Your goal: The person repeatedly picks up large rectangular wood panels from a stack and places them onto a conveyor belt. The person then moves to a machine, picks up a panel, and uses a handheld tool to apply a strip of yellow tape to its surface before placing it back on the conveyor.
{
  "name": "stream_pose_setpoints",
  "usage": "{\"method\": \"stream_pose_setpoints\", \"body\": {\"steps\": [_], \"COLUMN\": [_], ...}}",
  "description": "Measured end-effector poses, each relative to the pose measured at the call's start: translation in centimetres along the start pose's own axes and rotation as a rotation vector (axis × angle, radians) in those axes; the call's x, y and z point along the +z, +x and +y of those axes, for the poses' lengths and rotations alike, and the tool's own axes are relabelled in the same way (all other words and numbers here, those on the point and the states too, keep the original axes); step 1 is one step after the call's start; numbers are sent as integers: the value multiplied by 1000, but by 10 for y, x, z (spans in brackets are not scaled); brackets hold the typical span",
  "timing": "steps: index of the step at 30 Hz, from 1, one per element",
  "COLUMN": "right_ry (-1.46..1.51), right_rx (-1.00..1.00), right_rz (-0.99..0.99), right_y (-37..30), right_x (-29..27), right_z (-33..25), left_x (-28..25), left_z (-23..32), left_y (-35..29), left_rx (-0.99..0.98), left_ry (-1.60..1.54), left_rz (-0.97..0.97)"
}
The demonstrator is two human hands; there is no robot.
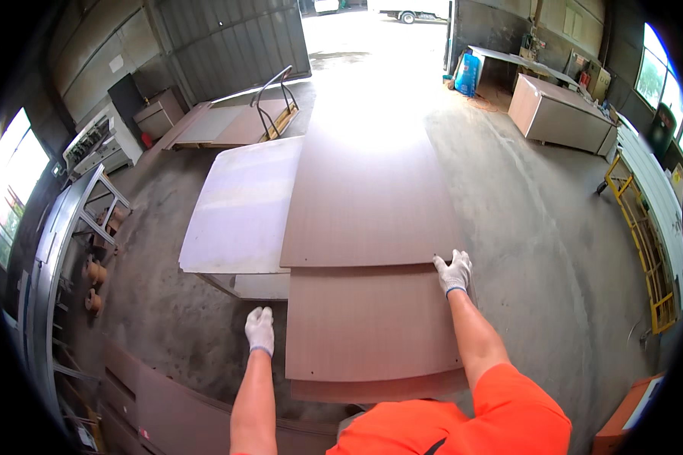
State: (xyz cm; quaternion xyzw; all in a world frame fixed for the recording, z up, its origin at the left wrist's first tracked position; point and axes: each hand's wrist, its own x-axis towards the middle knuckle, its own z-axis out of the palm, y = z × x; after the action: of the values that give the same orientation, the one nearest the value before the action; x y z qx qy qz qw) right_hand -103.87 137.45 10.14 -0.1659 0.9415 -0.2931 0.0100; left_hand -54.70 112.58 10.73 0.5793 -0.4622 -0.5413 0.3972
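Note:
A stack of large brown boards lies in front of me; the top long board [368, 197] stretches away toward the doorway. Below its near end a shorter brown board [372, 322] shows, with another edge under it. My right hand [454, 271], in a white glove, grips the near right corner of the long top board. My left hand [259, 330], also gloved, hovers with fingers together just left of the shorter board's edge, holding nothing. A pale white board [243, 208] lies beside the stack on the left.
A cart with a metal handle [273, 95] carrying boards stands at the back left. A metal rack [68, 227] runs along the left. A boxed cabinet [558, 114] sits far right, yellow frames [645, 235] beside it. Brown panels [167, 409] lie near left.

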Motion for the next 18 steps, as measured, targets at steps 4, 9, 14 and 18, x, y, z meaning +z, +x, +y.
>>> {"method": "stream_pose_setpoints", "body": {"steps": [4,9,14,18], "right_ry": [-46,67,-23,10], "right_rx": [17,45,87,17], "right_rz": [60,7,15,21], "right_y": [15,17,-39,-108], "right_x": [-8,14,2,20], "right_z": [3,-55,-83,-109], "left_x": [108,100,132,44], "left_z": [19,-33,11,27], "left_y": [85,257,267,260], "left_rx": [-42,-102,-161,-147], "left_ry": [134,102,139,98], "left_rz": [-66,-63,-254,-262]}}
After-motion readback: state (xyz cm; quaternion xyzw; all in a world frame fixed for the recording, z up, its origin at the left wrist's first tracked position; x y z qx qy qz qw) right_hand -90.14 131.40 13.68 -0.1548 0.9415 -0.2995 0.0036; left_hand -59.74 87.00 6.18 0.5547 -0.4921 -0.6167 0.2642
